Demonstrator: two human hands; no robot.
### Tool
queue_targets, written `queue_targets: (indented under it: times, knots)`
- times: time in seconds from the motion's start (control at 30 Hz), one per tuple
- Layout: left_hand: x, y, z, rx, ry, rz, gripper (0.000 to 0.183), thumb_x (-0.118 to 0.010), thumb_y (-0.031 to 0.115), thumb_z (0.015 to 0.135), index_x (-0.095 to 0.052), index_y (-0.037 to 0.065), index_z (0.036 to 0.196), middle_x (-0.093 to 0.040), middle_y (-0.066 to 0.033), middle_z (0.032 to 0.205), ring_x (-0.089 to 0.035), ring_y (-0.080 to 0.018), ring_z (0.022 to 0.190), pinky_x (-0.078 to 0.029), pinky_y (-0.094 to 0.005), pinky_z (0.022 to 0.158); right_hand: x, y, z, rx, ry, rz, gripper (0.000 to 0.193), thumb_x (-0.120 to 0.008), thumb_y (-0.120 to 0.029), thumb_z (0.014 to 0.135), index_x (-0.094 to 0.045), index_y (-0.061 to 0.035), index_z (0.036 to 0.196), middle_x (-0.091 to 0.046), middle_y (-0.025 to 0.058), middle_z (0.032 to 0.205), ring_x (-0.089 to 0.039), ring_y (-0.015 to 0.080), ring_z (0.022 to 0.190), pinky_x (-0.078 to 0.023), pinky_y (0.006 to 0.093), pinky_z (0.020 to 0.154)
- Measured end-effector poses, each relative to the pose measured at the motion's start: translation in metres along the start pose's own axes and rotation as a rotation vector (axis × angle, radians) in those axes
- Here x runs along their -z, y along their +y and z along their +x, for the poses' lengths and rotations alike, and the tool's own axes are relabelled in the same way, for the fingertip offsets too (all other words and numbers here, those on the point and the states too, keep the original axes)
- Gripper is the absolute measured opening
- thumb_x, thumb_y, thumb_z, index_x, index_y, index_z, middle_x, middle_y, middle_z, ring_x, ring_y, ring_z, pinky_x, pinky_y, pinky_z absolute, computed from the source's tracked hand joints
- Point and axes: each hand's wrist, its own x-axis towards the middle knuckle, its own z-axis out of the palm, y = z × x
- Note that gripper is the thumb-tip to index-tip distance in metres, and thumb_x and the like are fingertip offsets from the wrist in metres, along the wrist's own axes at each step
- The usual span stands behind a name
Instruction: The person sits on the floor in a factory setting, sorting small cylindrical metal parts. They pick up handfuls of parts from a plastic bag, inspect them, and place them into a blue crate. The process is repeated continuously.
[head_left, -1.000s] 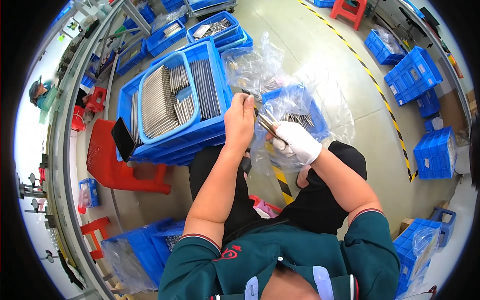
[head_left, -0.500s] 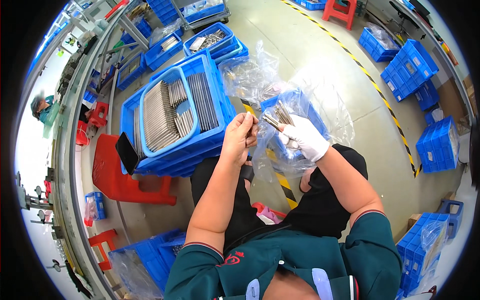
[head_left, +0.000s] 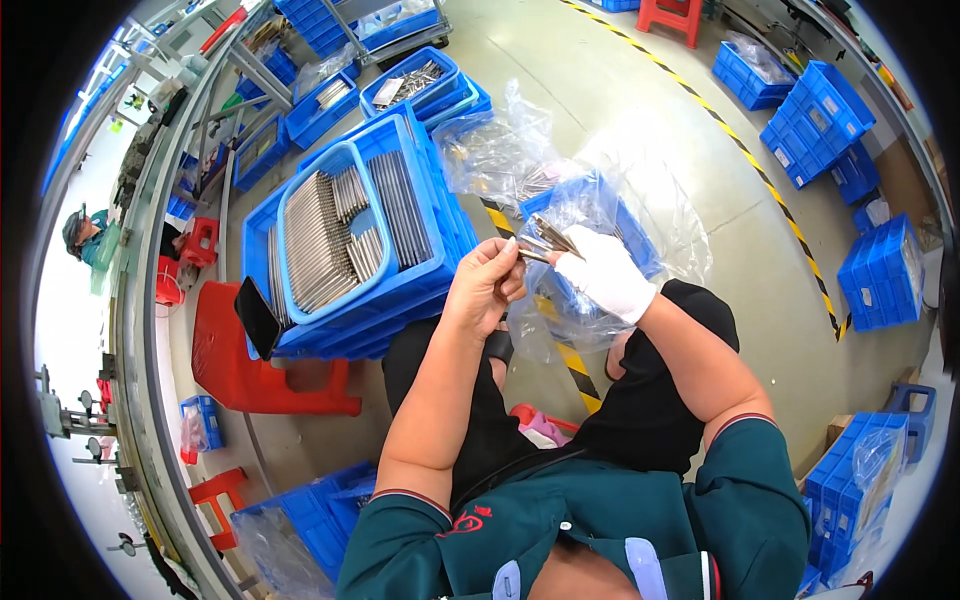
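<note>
My right hand, in a white glove, is closed around a small bunch of slim metal rods, their ends fanning out past the fingers. My bare left hand is closed, thumb and fingertip pinched at the end of one rod that points toward it. Below the gloved hand sits a blue crate lined with a clear plastic bag. Left of my hands, a light-blue tray of neatly stacked metal rods rests on a larger blue crate, which has more rods along its sides.
A black phone-like slab leans at the crate's near left corner, beside a red stool. Behind stands a blue bin of loose metal parts. Blue crates line the right side beyond striped floor tape. Another person is far left.
My left fingertips have come up to the rods and now meet one rod's end. The gloved hand has turned slightly, knuckles more upward. The whole view has shifted a little.
</note>
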Motion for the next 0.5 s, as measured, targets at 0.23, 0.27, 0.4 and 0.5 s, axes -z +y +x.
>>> queue_targets:
  times: [0.23, 0.27, 0.4, 0.5]
  knots:
    - [-0.0006, 0.0029, -0.0034, -0.057, 0.064, 0.214, 0.017, -0.067, 0.016, 0.086, -0.062, 0.001, 0.09, -0.06, -0.0039, 0.069, -0.051, -0.0082, 0.054, -0.042, -0.0215, 0.051, 0.0027, -0.0017, -0.0008, 0.036, 0.0, -0.11, 0.03, -0.055, -0.032, 0.088, -0.053, -0.0029, 0.085, -0.056, 0.0179, 0.071, -0.057, 0.0341, 0.066, -0.043, 0.0393, 0.061]
    - [-0.0005, 0.0038, -0.0044, -0.03, 0.052, 0.182, 0.017, -0.067, 0.017, 0.085, -0.063, 0.001, 0.09, -0.061, -0.0041, 0.069, -0.052, -0.008, 0.054, -0.042, -0.021, 0.051, 0.0028, -0.0023, -0.0013, 0.045, 0.003, -0.124, 0.029, -0.055, -0.032, 0.088, -0.053, -0.003, 0.085, -0.056, 0.0178, 0.071, -0.057, 0.034, 0.066, -0.043, 0.0393, 0.061]
    - [0.0014, 0.0055, -0.0049, -0.016, 0.117, 0.325, 0.018, -0.069, 0.019, 0.084, -0.063, 0.002, 0.085, -0.061, -0.0037, 0.065, -0.052, -0.0081, 0.051, -0.041, -0.0205, 0.049, -0.0001, -0.0031, -0.0036, 0.07, 0.005, -0.164, 0.028, -0.055, -0.031, 0.088, -0.053, -0.0032, 0.087, -0.056, 0.0176, 0.072, -0.057, 0.034, 0.067, -0.043, 0.0392, 0.062]
    - [0.0041, 0.0062, -0.0059, 0.007, 0.106, 0.348, 0.018, -0.069, 0.02, 0.084, -0.063, 0.003, 0.082, -0.06, -0.0037, 0.064, -0.051, -0.0084, 0.05, -0.041, -0.0206, 0.048, -0.0028, -0.0032, -0.0043, 0.064, -0.019, -0.161, 0.027, -0.055, -0.03, 0.088, -0.053, -0.0032, 0.087, -0.056, 0.0175, 0.072, -0.057, 0.034, 0.068, -0.044, 0.0391, 0.062]
